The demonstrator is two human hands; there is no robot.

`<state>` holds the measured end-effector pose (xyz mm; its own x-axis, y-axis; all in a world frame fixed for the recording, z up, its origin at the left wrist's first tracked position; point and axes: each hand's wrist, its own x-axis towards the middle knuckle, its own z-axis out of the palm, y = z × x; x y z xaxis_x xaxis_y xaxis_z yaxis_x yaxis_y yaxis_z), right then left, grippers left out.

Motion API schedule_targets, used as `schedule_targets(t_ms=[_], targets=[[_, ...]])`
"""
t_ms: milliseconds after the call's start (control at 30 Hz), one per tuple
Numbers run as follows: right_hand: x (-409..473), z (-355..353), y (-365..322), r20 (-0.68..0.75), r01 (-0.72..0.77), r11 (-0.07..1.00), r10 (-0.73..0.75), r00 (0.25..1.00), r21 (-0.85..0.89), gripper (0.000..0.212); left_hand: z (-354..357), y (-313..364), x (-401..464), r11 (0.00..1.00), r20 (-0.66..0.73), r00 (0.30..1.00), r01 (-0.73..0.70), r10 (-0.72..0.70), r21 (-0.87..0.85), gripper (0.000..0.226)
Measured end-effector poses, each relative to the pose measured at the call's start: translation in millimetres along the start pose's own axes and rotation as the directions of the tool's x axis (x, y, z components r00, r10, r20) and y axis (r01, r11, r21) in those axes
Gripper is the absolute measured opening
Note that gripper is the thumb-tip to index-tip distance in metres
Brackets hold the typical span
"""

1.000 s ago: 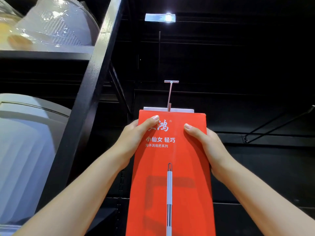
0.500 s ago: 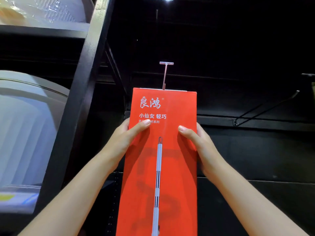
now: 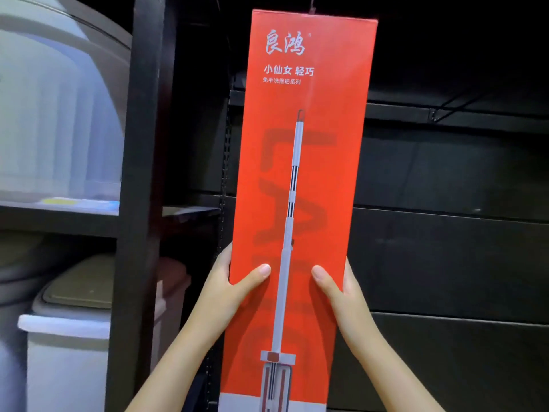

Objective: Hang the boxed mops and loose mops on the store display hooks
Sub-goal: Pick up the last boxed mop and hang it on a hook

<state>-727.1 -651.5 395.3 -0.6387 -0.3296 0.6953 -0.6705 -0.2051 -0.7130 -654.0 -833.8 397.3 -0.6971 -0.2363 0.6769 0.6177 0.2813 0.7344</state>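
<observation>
Black shelf upright (image 3: 139, 203) at nine o'clock, dark room at three; my left hand (image 3: 225, 292) and right hand (image 3: 341, 295) clasp the tall red cardboard mop box (image 3: 303, 162)

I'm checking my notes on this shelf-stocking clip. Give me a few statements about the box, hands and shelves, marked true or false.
1. Both hands grip the red mop box by its side edges. True: left hand, right hand.
2. The box lies flat on a shelf. False: it is held upright.
3. A mop is pictured on the box front. True.
4. Another boxed mop hangs on the wire hook at right. False: that hook is bare.
5. Plastic bins sit left of the black post. True.
</observation>
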Motion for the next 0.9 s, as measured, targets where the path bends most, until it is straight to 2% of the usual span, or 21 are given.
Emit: schedule_targets(t_ms=[433,533,600,667,733,800,900], targets=[[-4.0,9.7,1.1,-0.069,-0.067,0.997,0.064,0.996,-0.03,0.07,-2.7,-8.4,-1.2,1.0,-0.013,1.0,-0.003,0.003,0.023,0.055],[-4.7,10.1,-1.1,-0.099,-0.084,0.995,0.079,0.992,-0.05,0.068,-3.1,-7.1,-0.8,0.999,-0.017,1.0,0.022,-0.022,0.026,0.061],[-7.9,10.6,-4.7,-0.139,-0.106,0.991,0.095,0.986,-0.079,0.068,-4.1,-4.5,-3.4,0.998,-0.026,0.999,0.041,-0.04,0.054,0.068],[-16.3,9.8,-9.1,-0.183,-0.124,0.982,0.097,0.978,-0.141,0.069,-5.3,0.1,-10.3,0.986,-0.111,0.993,0.052,-0.034,0.16,0.076],[-32.2,6.1,-13.0,-0.228,-0.146,0.959,0.089,0.969,-0.245,0.071,-4.9,8.1,-24.2,0.95,-0.23,0.972,0.018,0.056,0.311,0.078],[-55.5,-2.4,-16.0,-0.273,-0.167,0.92,0.069,0.96,-0.355,0.064,-1.2,19.5,-42.0,0.886,-0.283,0.93,-0.085,0.236,0.457,0.074],[-101.4,-24.5,-22.1,-0.294,-0.197,0.814,0.034,0.955,-0.546,0.052,19.5,35.2,-65.8,0.752,-0.206,0.865,-0.253,0.458,0.609,0.065]])
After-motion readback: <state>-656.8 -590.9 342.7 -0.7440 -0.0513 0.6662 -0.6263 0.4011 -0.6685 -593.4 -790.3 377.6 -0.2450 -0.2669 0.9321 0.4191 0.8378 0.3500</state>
